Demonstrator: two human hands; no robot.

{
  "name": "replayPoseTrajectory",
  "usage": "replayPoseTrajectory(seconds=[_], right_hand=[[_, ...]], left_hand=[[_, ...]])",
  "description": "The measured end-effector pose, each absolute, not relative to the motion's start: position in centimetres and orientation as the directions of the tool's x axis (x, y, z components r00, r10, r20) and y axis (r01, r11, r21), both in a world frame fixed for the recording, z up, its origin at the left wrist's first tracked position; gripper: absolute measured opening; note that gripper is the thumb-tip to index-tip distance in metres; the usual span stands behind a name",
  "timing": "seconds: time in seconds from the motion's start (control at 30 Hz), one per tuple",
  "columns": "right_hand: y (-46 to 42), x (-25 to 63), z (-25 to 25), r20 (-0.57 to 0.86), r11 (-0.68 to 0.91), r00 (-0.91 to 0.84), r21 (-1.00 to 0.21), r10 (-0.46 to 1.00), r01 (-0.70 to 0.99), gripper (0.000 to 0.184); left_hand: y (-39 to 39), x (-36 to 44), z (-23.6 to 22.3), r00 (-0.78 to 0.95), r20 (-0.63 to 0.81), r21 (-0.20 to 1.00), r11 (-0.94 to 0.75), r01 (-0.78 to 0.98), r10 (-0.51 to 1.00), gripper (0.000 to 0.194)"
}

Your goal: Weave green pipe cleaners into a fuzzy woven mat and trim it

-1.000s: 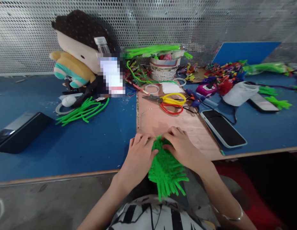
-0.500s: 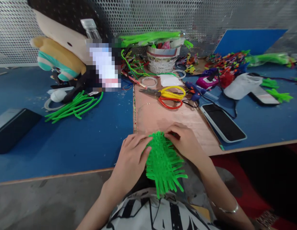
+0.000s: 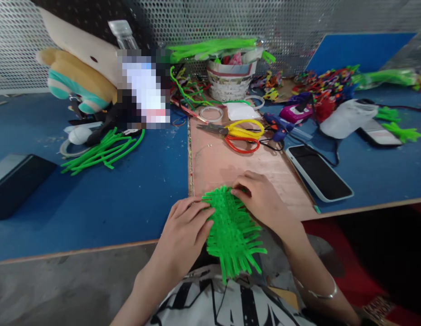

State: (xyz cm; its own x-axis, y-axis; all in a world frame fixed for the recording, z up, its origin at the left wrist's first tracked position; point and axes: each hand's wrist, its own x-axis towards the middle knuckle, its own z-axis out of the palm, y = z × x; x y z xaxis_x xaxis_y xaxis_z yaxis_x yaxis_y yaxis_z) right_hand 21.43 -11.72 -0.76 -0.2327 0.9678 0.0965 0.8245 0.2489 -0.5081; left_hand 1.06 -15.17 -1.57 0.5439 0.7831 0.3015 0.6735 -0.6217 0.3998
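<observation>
A woven mat of green pipe cleaners (image 3: 229,226) lies across the table's front edge, its loose ends fanning out toward my body. My left hand (image 3: 188,224) grips the mat's left side, with the thumb and fingers at that edge. At the upper right corner, my right hand (image 3: 259,194) pinches the mat between thumb and forefinger. Parts of both side edges are hidden under my fingers. Beyond the hands, scissors with one yellow and one red handle (image 3: 242,130) rest on the tan board (image 3: 217,163).
Loose green pipe cleaners (image 3: 103,151) and a dark box-like object (image 3: 23,183) lie at the left. A phone (image 3: 319,173) and a blue glue gun (image 3: 278,127) are at the right. Farther back stand a woven basket (image 3: 230,83) and a plush toy (image 3: 84,77).
My left hand has slid down the mat's left edge, uncovering more of its top. The right hand stays at the upper right corner. The view has tilted down and shifted slightly.
</observation>
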Motion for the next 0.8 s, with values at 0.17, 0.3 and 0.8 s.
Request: replayPoseTrajectory(seconds=[0.17,0.3,0.8], right_hand=[[-11.7,21.5,-0.7,0.094,0.240,-0.225,-0.511,0.970,0.825,0.012],[-11.9,21.5,-0.7,0.113,0.260,-0.239,-0.576,0.964,0.775,0.010],[-10.1,20.4,-0.2,0.029,0.361,-0.376,-0.359,0.926,0.861,0.015]], left_hand=[[-14.9,1.9,-1.4,0.611,0.354,0.271,-0.703,0.658,0.708,0.025],[-14.8,2.2,-1.5,0.637,0.321,0.243,-0.711,0.660,0.701,0.025],[-14.4,2.4,-0.7,0.717,0.104,0.255,-0.715,0.651,0.690,0.035]])
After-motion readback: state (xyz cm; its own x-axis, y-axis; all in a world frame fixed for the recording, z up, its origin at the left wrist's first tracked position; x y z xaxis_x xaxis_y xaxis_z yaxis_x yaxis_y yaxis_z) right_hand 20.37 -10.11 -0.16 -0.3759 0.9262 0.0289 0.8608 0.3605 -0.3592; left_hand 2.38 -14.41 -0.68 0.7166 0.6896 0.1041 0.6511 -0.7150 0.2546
